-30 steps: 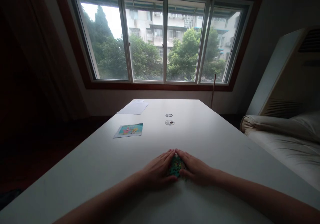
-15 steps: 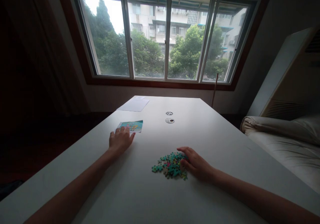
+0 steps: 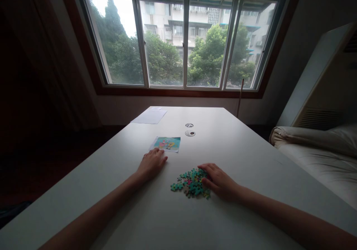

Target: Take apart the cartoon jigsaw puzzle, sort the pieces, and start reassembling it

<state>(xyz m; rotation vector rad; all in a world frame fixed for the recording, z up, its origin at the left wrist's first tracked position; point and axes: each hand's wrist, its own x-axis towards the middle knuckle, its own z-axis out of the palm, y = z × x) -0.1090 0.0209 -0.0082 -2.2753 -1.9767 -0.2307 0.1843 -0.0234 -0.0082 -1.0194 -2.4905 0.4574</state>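
My left hand (image 3: 152,163) lies palm down on the white table (image 3: 134,213), its fingertips at the near edge of a small picture sheet (image 3: 169,144). Cartoon figures in pink and yellow on a teal ground are printed on that sheet. A heap of mostly teal jigsaw puzzle pieces (image 3: 192,185), with some pink and yellow ones, sits nearer to me. My right hand (image 3: 219,181) rests against the right side of the heap, thumb and fingers apart. Its palm is hidden from view.
Two round flat discs (image 3: 190,133) lie beyond the picture sheet. White paper (image 3: 150,116) is at the table's far left corner. A cream sofa (image 3: 315,157) stands to the right, and a thin stick (image 3: 240,97) leans near the window.
My left hand has slid the picture sheet to the right and slightly nearer, uncovering more of its print. My right hand and the puzzle heap stay nearly the same.
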